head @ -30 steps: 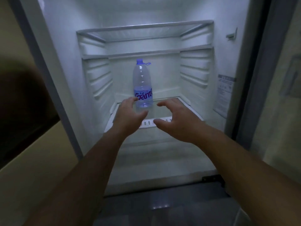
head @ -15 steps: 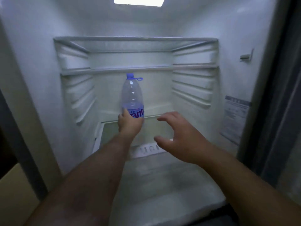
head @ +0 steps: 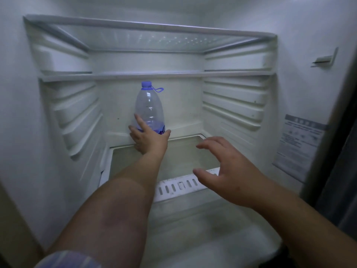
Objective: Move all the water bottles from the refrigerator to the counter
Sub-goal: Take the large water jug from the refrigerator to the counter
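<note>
Now the left hand (head: 147, 137) is wrapped around the low part of the water bottle (head: 149, 109), with the fingers going round the left side and the thumb on the right side, so it is gripping the bottle. The bottle stands upright on the glass shelf (head: 185, 151) at the bottom of the refrigerator (head: 58, 120), near the back edge and a bit toward the back left corner. It is clear plastic with a blue cap (head: 146, 85) and a small blue loop handle by the neck. It looks mostly empty, so it should be light and easy to tip. The right hand (head: 222, 169) hangs over the front edge of the same shelf with its fingers spread and a little bent, and it holds nothing. It is well apart from the bottle. I see only this one bottle inside; the shelves above look bare. The counter is not in view. I think the step now is grabbing the bottle. Next the person needs to lift it a little, pull it forward past the white slotted strip (head: 179, 185) at the front of the shelf, and carry it out. The right hand could help hold the bottle near the top so it does not wobble.
</note>
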Motion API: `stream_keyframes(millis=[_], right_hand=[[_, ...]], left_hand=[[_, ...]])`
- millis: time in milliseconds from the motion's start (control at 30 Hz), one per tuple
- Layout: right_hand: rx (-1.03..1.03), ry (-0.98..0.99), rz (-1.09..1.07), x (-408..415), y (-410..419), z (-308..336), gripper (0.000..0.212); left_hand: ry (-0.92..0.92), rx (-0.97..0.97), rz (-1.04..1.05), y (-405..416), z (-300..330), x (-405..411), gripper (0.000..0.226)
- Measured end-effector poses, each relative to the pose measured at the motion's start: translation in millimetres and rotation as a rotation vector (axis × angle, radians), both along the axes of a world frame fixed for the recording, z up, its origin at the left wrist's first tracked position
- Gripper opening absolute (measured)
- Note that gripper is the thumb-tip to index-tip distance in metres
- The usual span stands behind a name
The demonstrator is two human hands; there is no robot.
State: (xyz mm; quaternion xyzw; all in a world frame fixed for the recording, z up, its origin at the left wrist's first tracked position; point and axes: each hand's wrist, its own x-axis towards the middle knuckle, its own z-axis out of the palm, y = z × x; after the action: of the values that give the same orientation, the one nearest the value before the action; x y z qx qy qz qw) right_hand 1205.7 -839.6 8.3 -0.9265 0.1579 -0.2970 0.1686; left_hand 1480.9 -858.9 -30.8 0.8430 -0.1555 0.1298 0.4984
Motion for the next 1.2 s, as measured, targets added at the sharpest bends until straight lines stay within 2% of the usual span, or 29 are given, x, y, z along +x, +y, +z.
stream_keyframes(millis=[167,467,867,1200], right_hand=[[0.025,0.025,-0.01,2,-1,-5,0.053],[0.016,0.022,-0.006,-7,6,-5,0.052],[0.013,0.007,-0.001,-28,15,-7,0.054],[0.03,-0.017,0.031,-35,26,-6,0.052]], left_hand=[[-0.005,-0.07,-0.019,-4,-1,8,0.128],[-0.05,-0.023,-0.06,10,2,-2,0.115],[-0.07,-0.071,-0.033,28,0,-24,0.115],[-0.001,-0.121,-0.103,36,0,-32,0.132]])
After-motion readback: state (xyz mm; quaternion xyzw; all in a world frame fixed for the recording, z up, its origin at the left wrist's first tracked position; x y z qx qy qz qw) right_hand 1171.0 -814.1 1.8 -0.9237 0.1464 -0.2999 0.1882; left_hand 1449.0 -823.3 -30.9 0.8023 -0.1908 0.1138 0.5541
